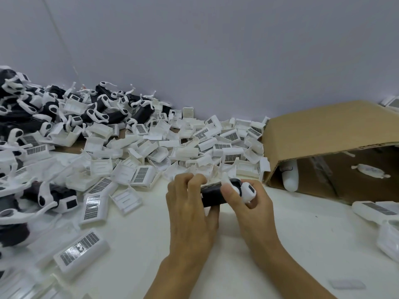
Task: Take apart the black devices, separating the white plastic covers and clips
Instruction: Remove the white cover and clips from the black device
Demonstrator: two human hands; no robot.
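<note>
I hold one black device above the white table, just in front of me. My left hand grips its left end, fingers curled over the top. My right hand grips its right end, thumb pressing by the white clip still on the device. A heap of separated white plastic covers spreads behind my hands. Black devices with white clips attached are piled at the far left.
An open cardboard box lies on its side at the right, with white parts inside. More white covers lie at the near left and along the right edge. A grey wall stands behind the table.
</note>
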